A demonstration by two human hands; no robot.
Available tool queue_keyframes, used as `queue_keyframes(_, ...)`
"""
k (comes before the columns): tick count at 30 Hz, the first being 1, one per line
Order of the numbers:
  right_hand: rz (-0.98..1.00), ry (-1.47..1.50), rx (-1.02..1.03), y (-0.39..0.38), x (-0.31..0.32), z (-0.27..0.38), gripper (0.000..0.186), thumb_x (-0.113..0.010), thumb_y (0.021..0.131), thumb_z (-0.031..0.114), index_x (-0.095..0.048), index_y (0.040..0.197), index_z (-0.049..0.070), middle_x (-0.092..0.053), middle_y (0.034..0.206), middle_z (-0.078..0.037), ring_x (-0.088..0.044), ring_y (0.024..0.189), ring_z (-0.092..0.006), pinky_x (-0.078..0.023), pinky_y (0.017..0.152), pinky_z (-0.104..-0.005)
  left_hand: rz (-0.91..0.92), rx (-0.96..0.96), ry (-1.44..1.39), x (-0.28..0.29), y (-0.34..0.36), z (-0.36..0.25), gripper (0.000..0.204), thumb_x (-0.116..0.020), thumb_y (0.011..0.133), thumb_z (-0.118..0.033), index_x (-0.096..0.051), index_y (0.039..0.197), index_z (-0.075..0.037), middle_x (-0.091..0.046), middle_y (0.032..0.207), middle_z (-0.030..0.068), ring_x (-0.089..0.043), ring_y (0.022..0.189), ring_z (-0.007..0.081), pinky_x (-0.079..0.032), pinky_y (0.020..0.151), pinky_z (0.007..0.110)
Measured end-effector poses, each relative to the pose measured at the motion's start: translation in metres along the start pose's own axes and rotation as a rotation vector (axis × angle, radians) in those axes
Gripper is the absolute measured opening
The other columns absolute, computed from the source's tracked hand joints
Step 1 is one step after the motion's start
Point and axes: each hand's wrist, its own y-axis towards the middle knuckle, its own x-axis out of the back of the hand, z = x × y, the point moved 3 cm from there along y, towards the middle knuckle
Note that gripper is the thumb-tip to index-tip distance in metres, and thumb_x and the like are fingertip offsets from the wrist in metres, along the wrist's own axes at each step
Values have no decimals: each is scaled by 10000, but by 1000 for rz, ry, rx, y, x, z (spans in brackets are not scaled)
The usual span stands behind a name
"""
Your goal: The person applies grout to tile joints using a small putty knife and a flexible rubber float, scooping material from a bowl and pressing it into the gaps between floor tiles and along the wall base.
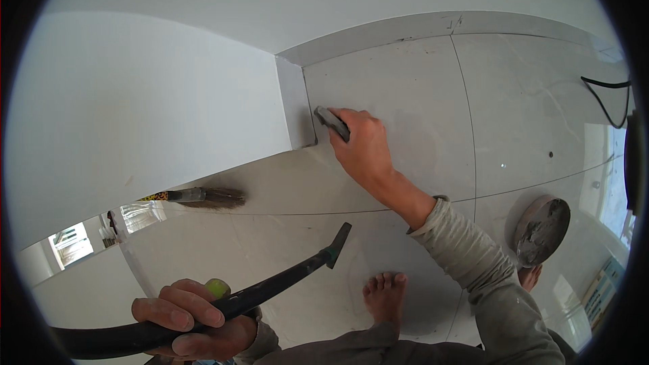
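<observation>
My right hand (366,147) is closed around a small grey hand tool (331,123), whose exact kind I cannot make out. Its tip points at the joint between the grey floor tiles (399,94) and the grey skirting (292,105), close to the wall's outer corner. My left hand (184,307) grips a black vacuum hose (274,286), fingers over the top and thumb below. The hose's flat dark nozzle (340,243) hangs in the air above the floor. A yellow-green rounded thing (218,288) shows just behind the left fingers; what it belongs to is hidden.
By the wall's lower edge lies a brush (215,197) with dark bristles. On the right stands a round bowl (543,231) smeared with grey residue, near one of my feet. A black cable (604,85) loops at the far right. My other foot (385,296) is below the nozzle.
</observation>
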Motion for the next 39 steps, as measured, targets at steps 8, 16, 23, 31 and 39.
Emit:
queue_keyframes(8, -343, -69, 238, 68, -42, 0, 326, -720, 767, -31, -729, 1087, 28, -721, 916, -175, -655, 859, -389, -556, 769, -442, -24, -33, 87, 2, 2, 7, 439, -556, 1042, -371, -380, 1050, 31, -422, 944, 41, -453, 626, 30, -327, 466, 176)
queue_keyframes(16, -50, 29, 122, 55, -16, -12, 321, -718, 773, -28, -728, 1087, 41, -718, 910, -174, -660, 885, -380, -557, 774, -454, -27, 2, 38, -8, 3, 8, 425, -559, 1044, -368, -375, 1034, 15, -413, 937, 35, -444, 634, 31, -327, 472, 178)
queue_keyframes(23, -222, -108, 357, 81, -38, -12, 309, -717, 762, -40, -678, 1060, 28, -702, 964, -177, -653, 920, -384, -563, 792, -466, 20, -73, 8, -12, 3, 5, 416, -567, 1041, -357, -375, 1039, 12, -413, 938, 38, -445, 631, 39, -329, 478, 183)
queue_keyframes(31, 198, -90, 138, 54, 2, -11, 245, -732, 821, 20, -657, 1054, 12, -701, 946, -209, -661, 901, -406, -557, 800, -457, 49, 18, 29, -17, 9, 14, 469, -605, 1017, -413, -376, 1086, -9, -483, 902, 35, -576, 583, 57, -438, 425, 187)
queue_keyframes(39, 81, 205, 42, 66, 38, -32, 300, -765, 879, 156, -662, 1109, -7, -736, 984, -153, -705, 873, -258, -547, 815, -343, 119, -41, -108, -32, 6, 23, 374, -508, 1063, -263, -391, 1270, 27, -526, 976, 81, -565, 667, 79, -319, 374, 168)
